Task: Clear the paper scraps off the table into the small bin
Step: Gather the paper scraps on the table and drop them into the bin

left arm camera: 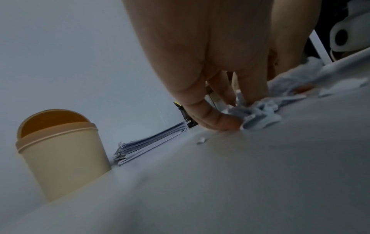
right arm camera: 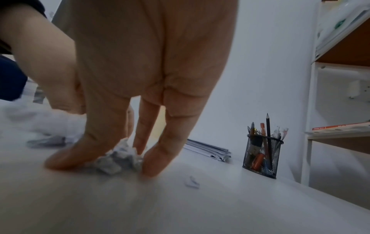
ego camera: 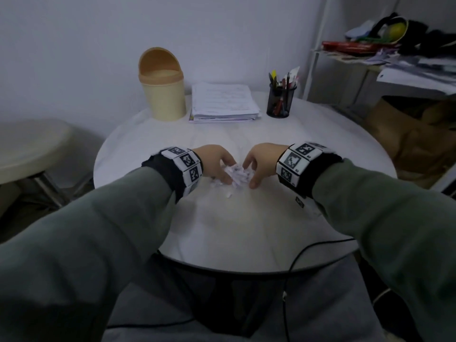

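A heap of white paper scraps [ego camera: 238, 174] lies in the middle of the round white table [ego camera: 246, 230]. My left hand [ego camera: 226, 170] closes its bent fingers and thumb round the heap's left side; the left wrist view shows the fingertips [left arm camera: 230, 121] dug into crumpled scraps [left arm camera: 258, 115]. My right hand [ego camera: 250, 174] stands on the heap's right side, with straight fingers [right arm camera: 160, 158] pressing on the table around a crumpled scrap [right arm camera: 116, 163]. One loose scrap [ego camera: 228, 195] lies just in front of the heap. The beige small bin [ego camera: 164, 95] stands at the far left with its lid tipped open.
A stack of papers [ego camera: 223, 102] lies beside the bin, and a black mesh pen holder [ego camera: 281, 101] stands right of it. A stool [ego camera: 29, 146] is at the left. A cluttered shelf [ego camera: 394, 60] and a brown bag [ego camera: 414, 139] are at the right. A black cable [ego camera: 296, 257] crosses the table's near edge.
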Available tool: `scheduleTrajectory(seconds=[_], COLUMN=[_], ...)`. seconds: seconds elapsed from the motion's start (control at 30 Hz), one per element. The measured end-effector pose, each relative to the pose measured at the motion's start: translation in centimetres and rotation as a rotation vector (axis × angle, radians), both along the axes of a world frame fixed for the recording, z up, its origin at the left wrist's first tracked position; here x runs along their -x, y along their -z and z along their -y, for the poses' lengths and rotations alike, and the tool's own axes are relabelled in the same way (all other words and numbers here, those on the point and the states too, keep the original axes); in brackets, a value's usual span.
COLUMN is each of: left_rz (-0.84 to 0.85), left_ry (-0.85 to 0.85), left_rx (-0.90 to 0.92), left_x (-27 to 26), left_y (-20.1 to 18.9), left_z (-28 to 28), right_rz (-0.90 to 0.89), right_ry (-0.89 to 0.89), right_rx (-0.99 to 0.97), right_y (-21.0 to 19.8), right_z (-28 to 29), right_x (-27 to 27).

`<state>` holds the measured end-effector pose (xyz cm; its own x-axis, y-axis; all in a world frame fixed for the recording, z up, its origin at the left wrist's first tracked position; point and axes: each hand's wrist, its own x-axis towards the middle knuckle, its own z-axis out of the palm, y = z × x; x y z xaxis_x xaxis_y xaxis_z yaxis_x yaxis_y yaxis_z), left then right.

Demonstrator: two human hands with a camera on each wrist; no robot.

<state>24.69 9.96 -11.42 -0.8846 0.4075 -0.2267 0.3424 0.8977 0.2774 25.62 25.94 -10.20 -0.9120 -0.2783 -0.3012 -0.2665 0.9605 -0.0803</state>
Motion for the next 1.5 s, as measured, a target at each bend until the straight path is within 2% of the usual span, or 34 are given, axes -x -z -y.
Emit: scheduleTrajectory(seconds=[0.17,0.3,0.5,0.67,1.07,1.3,1.5], left_rz=[-0.004,0.078,0.162,0.059,0.149,0.145,0.02], left_ry=[0.007,-0.051,-0.02,-0.047,-0.071,-0.064,-0.145], left_rx=[0.007,0.122,-0.1,-0.097,-0.229,-0.252,-0.388], left_x=[-0.2,-0.1,0.2,0.4,0.8,1.5,2.9], left_y=[-0.7,-0.9,-0.2,-0.1,0.7,0.7,-0.9], left_z=[1.3,3.0,2.6,2.4,2.9,3.2,4.8], right_rz=[0.054,0.016,0.006,-0.075,-0.082,-0.09,-0.054], right_ry=[0.056,0.032,-0.028,-0.034,0.012,0.099,0.148], right_rx=[0.127,0.073,0.054,0.051,0.094,0.176,0.343], right_y=[0.0,-0.5,0.0,0.3,0.3,0.1,-1.8], right_z=[0.5,0.7,2.3,2.6,2.3,1.3,1.2], right_x=[0.1,-0.2,0.2,0.4,0.8,1.8,3.7])
